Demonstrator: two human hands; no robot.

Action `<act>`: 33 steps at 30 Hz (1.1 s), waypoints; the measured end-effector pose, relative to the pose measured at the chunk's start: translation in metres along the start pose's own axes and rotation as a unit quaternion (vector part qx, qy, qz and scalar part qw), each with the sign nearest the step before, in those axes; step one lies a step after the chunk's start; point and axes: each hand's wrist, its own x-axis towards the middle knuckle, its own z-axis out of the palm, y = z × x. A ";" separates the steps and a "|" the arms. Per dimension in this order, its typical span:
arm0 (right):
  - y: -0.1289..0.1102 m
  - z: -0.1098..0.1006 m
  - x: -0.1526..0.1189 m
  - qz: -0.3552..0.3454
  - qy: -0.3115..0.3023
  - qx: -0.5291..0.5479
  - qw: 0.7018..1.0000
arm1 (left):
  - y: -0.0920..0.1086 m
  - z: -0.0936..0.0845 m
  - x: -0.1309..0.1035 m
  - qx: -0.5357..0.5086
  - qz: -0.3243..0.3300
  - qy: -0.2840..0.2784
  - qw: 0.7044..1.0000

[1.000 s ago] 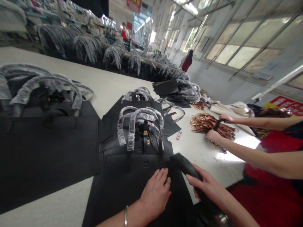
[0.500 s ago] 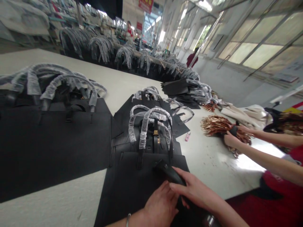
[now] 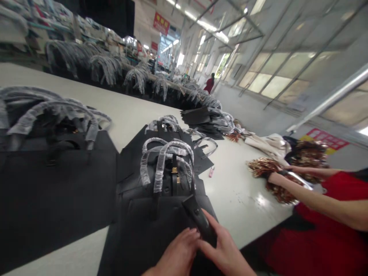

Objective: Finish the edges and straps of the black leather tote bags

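Gripping a smooth, black, flat-nosed handheld tool [image 3: 197,214] just below the centre of the view, the right hand [image 3: 222,245] sits at five o'clock, its fingers wrapped around the body and its thumb reaching toward the left hand [image 3: 179,251]. That left hand lies at six o'clock over a flat, matte black bag panel [image 3: 135,237], its fingers close together and their tips beside the tool; whether they pinch anything cannot be told. The tool points toward eleven o'clock, its nose over the panel near the top edge; contact is unclear.

Just beyond that edge stand arched handles in crinkled clear wrapping [image 3: 159,165], with a small gold-coloured buckle [image 3: 174,170] on a black strap between them. Between eight and nine o'clock spreads a broad black bag [image 3: 57,191] with similar wrapped handles. Between four and five o'clock, a small pink object [image 3: 211,171] rests on the white tabletop [image 3: 230,218]. Between three and four, a co-worker's hands [image 3: 276,179] hold a bundle of brown and gold strands [image 3: 261,166].
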 end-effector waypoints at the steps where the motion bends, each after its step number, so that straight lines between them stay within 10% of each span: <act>1: 0.008 0.002 -0.007 0.003 0.009 0.014 1.000 | -0.008 -0.007 -0.002 0.002 -0.007 0.024 1.000; 7: 0.041 0.018 -0.023 0.005 0.061 0.057 0.997 | -0.072 -0.076 -0.008 0.212 -0.245 0.195 0.926; 12: 0.036 0.024 -0.022 0.035 0.074 0.006 0.997 | -0.097 -0.109 -0.006 0.202 -0.298 0.068 0.931; 21: 0.036 0.027 -0.011 0.051 0.100 0.025 0.993 | -0.113 -0.101 0.009 -0.013 -0.320 0.072 0.945; 27: 0.024 0.018 -0.021 0.055 0.104 0.052 0.992 | -0.078 -0.090 0.022 -0.114 -0.350 0.159 0.916; 33: 0.003 0.010 -0.025 0.107 -0.049 0.100 0.988 | -0.072 -0.076 0.033 -0.136 -0.351 0.228 0.898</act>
